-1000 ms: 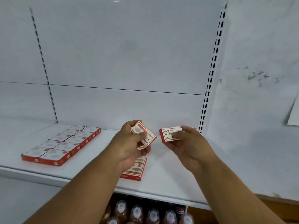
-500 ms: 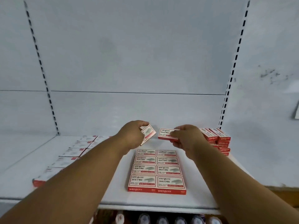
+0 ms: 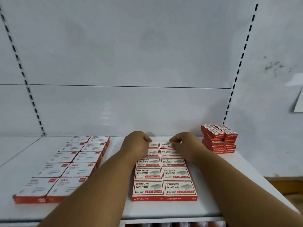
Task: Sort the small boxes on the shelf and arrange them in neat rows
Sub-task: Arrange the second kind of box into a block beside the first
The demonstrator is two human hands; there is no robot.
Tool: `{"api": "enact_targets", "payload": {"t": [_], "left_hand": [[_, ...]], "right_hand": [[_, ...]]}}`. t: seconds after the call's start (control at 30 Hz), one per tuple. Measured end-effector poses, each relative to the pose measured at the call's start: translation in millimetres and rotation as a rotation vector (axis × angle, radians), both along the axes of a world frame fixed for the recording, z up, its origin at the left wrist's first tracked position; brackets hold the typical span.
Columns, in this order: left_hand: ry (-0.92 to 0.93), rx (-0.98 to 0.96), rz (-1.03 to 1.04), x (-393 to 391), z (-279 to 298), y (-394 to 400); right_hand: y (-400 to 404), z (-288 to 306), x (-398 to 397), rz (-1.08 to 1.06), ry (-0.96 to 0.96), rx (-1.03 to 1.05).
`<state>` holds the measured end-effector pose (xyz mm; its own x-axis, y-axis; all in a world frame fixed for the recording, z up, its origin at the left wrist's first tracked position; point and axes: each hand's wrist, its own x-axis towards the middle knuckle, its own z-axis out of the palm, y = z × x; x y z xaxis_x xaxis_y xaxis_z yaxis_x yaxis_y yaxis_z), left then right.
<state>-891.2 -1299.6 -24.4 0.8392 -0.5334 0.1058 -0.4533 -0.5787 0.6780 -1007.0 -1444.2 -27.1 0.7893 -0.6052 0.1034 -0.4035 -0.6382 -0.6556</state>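
— While both hands are reaching deep, what are your fingers doing?
— My left hand [image 3: 136, 145] is pinching one small box [image 3: 153, 145] and my right hand [image 3: 185, 143] another box [image 3: 166, 145], both lying at the back of the middle rows [image 3: 164, 174] on the shelf [image 3: 205, 202].

Even, bright, diffuse light fills the white shelf [image 3: 205, 185], throwing only faint shadows. The boxes at its left edge [image 3: 65, 167] are washed out and blurred. Wide-angle distortion bends the slotted uprights [image 3: 236, 79].
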Motion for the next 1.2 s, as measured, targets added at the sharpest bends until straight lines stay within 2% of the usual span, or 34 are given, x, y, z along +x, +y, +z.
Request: {"api": "enact_targets", "payload": {"t": [0.17, 0.53, 0.63, 0.77, 0.87, 0.93, 1.0, 1.07, 1.2], "left_hand": [[-0.072, 0.030, -0.009, -0.3, -4.2, 0.2], [-0.150, 0.055, -0.012, 2.0, -9.2, -4.1], [-0.212, 0.054, 0.009, 0.9, -8.2, -3.7], [-0.371, -0.030, 0.018, -15.7, 10.7, -0.2], [-0.457, -0.066, -0.123, -40.9, 32.0, -5.0], [-0.420, -0.051, -0.209, -57.8, 46.8, -13.3], [-0.304, -0.043, -0.261, -71.7, 60.6, -26.4], [-0.178, -0.049, -0.289, -84.5, 69.5, -44.9], [-0.065, 0.069, -0.292, -109.8, 72.7, -88.3]], "right_hand": [[3.0, 0.7, -2.9, 0.067, 0.029, -0.112], [6.7, 4.7, -3.1, 0.121, 0.064, -0.163], [10.1, 3.6, -3.6, 0.078, 0.079, -0.201], [16.6, 11.4, -12.1, -0.072, -0.166, -0.390], [20.3, 28.3, -28.0, -0.107, -0.299, -0.507], [13.8, 37.0, -43.1, -0.130, -0.310, -0.543], [-3.3, 40.7, -60.0, -0.195, -0.325, -0.586], [-26.8, 41.3, -76.3, -0.297, -0.260, -0.561], [-64.2, 40.3, -97.4, -0.407, 0.133, -0.398]]}}
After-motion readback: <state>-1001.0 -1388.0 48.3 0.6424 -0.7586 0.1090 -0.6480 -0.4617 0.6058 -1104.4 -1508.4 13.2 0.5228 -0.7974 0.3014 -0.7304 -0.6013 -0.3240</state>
